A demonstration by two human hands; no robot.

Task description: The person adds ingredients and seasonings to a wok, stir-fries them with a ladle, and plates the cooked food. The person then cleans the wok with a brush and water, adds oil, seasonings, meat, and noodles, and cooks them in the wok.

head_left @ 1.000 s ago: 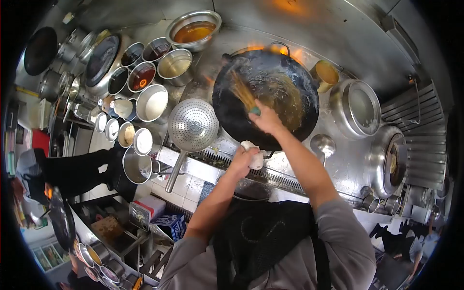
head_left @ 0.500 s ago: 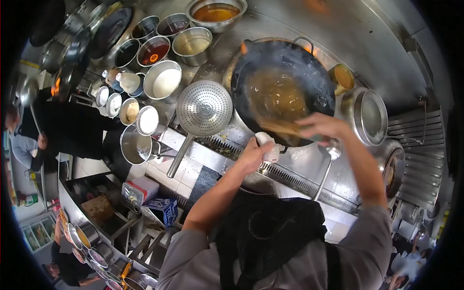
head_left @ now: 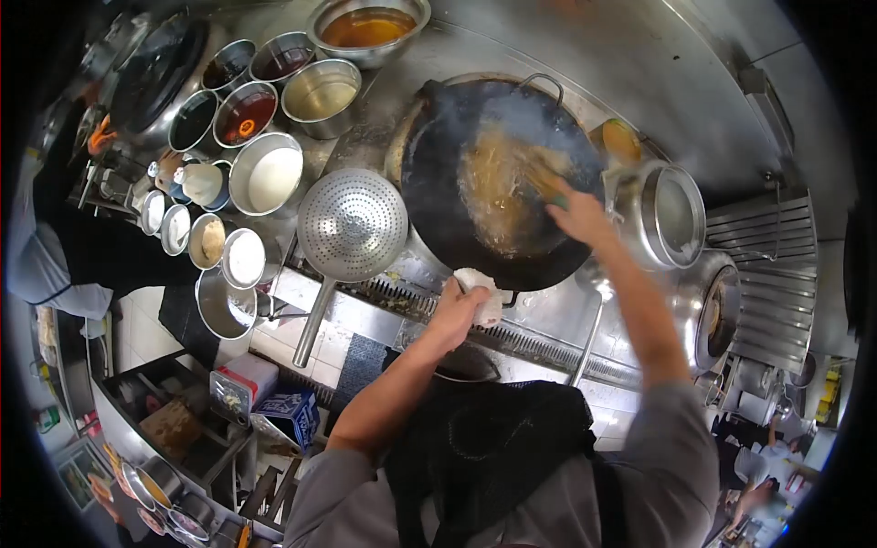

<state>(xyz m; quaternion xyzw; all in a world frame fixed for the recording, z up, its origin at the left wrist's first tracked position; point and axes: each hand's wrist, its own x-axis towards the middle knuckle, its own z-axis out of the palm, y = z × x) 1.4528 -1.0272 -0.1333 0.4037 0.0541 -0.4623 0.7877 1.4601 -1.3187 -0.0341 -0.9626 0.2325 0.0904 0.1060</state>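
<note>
My right hand [head_left: 583, 217] is closed around a bamboo wok brush [head_left: 545, 184], its bristles down in the wok. Brown, churning liquid [head_left: 489, 196] spreads over the middle of the dark wok [head_left: 438, 224], and steam rises from it. My left hand [head_left: 448, 320] grips a folded white cloth [head_left: 480, 297] against the wok's near rim, close to its small near handle. Whether the cloth wraps that handle is hidden. A ladle [head_left: 586, 342] lies just right of the wok, below my right forearm, its handle pointing toward me.
Left of the wok rests a perforated strainer [head_left: 353, 224], its handle over the counter edge. Several metal pots of sauces [head_left: 245, 114] and powders [head_left: 245, 258] stand farther left. Lidded pots [head_left: 671, 215] are at the right. A person in dark clothes [head_left: 110, 247] stands at far left.
My right hand has moved the brush from the wok's near rim to its far right side. The liquid has spread and churned. My left hand stays at the near rim; the view has shifted.
</note>
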